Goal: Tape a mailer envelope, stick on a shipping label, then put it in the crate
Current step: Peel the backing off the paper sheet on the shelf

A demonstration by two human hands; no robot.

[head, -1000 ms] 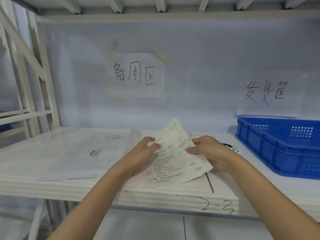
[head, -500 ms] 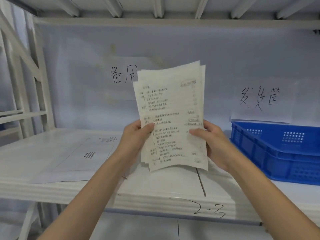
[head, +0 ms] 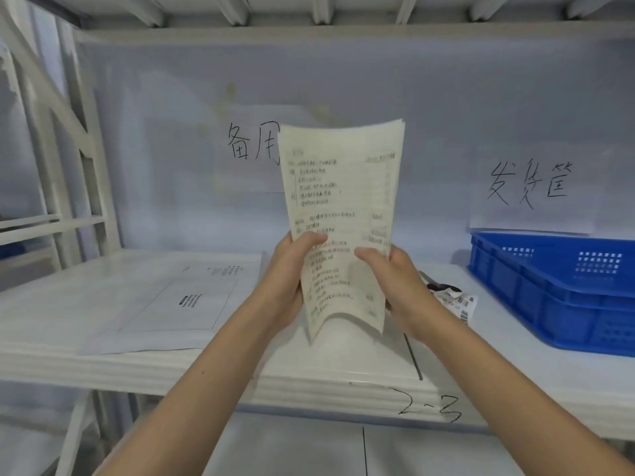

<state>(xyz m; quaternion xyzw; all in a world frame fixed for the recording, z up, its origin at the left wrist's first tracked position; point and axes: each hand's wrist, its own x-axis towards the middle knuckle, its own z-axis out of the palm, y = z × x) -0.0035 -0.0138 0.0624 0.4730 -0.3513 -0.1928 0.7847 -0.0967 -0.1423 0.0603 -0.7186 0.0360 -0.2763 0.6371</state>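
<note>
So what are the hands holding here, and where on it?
Both hands, left and right, hold the papers upright by their lower side edges.

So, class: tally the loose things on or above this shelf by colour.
White: 3, the mailer envelope, the handwritten sheets in both hands, and the label strip.
Blue: 1, the crate.
Total: 4

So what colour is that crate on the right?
Bright blue crate, clearest in the head view.
</note>
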